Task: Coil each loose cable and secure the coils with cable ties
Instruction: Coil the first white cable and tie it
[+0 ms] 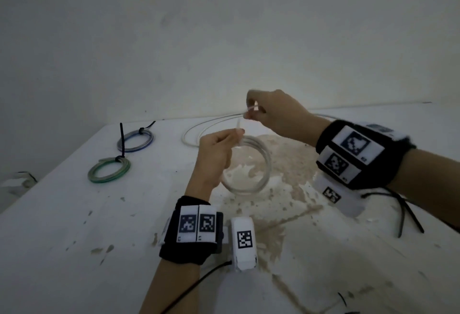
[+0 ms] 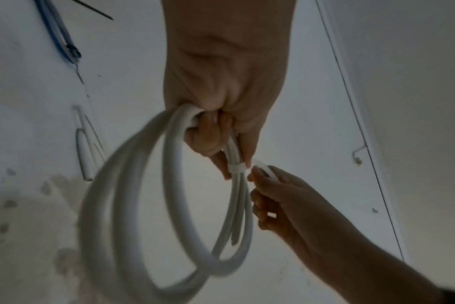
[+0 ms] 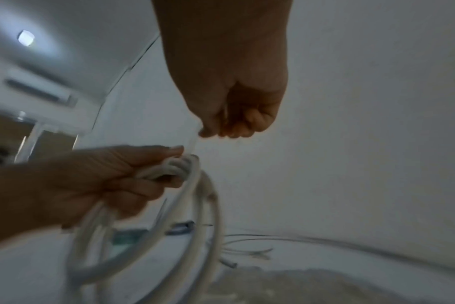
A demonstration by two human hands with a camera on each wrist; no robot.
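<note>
My left hand (image 1: 219, 146) grips a coil of white cable (image 1: 258, 161) above the table, fingers curled round the bundled strands (image 2: 210, 131). A white cable tie (image 2: 238, 167) is wrapped round the strands just past my fingertips. My right hand (image 1: 263, 110) is above and to the right, pinching the tie's free tail (image 1: 251, 109) (image 2: 266, 170). In the right wrist view the right hand (image 3: 229, 127) holds the thin tail above the left hand (image 3: 112, 174) and the white coil (image 3: 195, 197).
A blue coil (image 1: 135, 140) and a green coil (image 1: 109, 170), each bound with a black tie, lie at the table's left. A loose white cable (image 1: 196, 132) curves along the back. Black cable ties (image 1: 405, 211) lie at the right. The tabletop (image 1: 74, 226) is stained in the middle.
</note>
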